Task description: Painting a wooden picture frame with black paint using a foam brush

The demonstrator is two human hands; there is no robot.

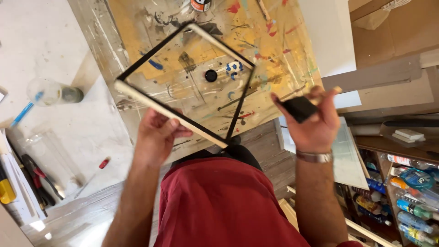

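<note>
Above a paint-splattered yellow-brown worktable [274, 50] beside shelves of paint bottles [407, 192], a square black-edged wooden frame [183, 82] is gripped by the left hand [155, 137], while a black foam brush [299, 109] is pinched in the right hand [315, 123].

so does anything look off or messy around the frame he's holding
Only the work board under the frame: it is covered in paint smears and splatters. The frame is held tilted in the left hand and looks intact; the right hand grips a black foam brush.
</note>
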